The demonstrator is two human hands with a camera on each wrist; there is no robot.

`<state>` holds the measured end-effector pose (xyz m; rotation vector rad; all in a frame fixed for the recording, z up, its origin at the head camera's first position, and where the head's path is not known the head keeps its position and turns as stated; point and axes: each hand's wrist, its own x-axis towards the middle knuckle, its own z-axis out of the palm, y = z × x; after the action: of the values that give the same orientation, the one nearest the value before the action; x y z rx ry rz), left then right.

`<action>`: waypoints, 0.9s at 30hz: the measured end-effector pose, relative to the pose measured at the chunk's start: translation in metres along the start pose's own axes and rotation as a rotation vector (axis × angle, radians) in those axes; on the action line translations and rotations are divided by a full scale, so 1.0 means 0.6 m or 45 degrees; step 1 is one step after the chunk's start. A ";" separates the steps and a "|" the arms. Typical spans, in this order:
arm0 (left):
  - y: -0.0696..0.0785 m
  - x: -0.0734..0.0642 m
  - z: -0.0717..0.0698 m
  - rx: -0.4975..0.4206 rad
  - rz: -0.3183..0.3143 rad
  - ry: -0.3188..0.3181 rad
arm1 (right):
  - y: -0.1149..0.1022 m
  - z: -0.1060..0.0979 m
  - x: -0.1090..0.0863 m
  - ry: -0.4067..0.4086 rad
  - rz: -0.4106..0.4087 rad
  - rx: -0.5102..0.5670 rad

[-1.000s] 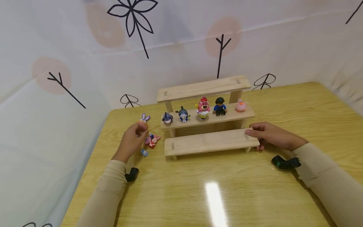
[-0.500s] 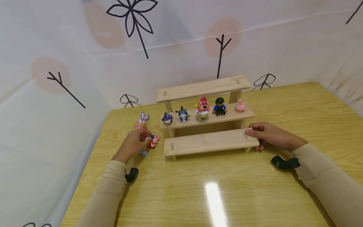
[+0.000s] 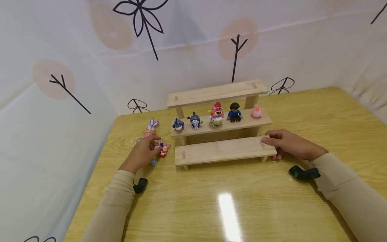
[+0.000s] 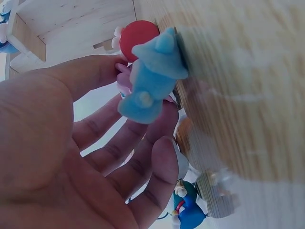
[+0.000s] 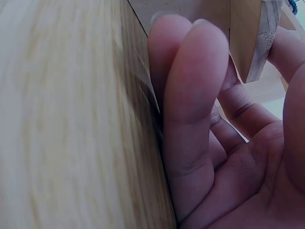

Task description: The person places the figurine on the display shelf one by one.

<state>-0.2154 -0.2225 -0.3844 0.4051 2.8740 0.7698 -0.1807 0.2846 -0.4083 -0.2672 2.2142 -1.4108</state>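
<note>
My left hand (image 3: 141, 152) is low over a cluster of small figurines left of the stand. Its thumb and fingers pinch a purple-pink figurine (image 4: 124, 81), largely hidden behind a light-blue figurine (image 4: 155, 78). A red-and-pink figurine (image 3: 163, 150) lies just right of the fingertips. Beyond the hand stands a purple-eared rabbit figurine (image 3: 150, 129). My right hand (image 3: 288, 144) grips the right end of the wooden tiered stand (image 3: 223, 150) at its lowest step, thumb on top and fingers beside and below the board.
Along the middle step sit a grey-blue donkey (image 3: 178, 124), a dark-haired blue figurine (image 3: 195, 121), a pink bear (image 3: 216, 114), a blue-shirted toy man (image 3: 234, 113) and a pink bird-like figurine (image 3: 256, 111). A patterned cloth (image 3: 193, 60) hangs behind the wooden table (image 3: 181, 205).
My left hand has moved from beside the rabbit toward me, down to the purple-pink figurine, uncovering the rabbit. My right hand stays on the stand.
</note>
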 end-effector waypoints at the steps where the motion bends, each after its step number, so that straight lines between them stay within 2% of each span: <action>1: 0.001 0.000 -0.001 0.007 0.000 0.003 | -0.001 0.000 0.000 0.004 0.000 -0.007; 7: 0.002 -0.003 0.002 0.025 -0.021 -0.020 | -0.001 0.001 0.002 -0.001 0.007 0.003; 13: 0.003 0.000 0.002 0.030 0.014 0.000 | 0.000 0.001 0.000 0.014 -0.014 -0.021; 17: 0.003 0.000 0.002 0.044 -0.012 -0.010 | 0.000 0.001 0.000 0.027 -0.003 -0.043; 27: 0.007 0.002 0.001 0.023 -0.014 -0.031 | 0.002 0.002 -0.003 0.039 -0.014 -0.016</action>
<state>-0.2155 -0.2186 -0.3827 0.3971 2.8604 0.7327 -0.1784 0.2849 -0.4091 -0.2643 2.2507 -1.4161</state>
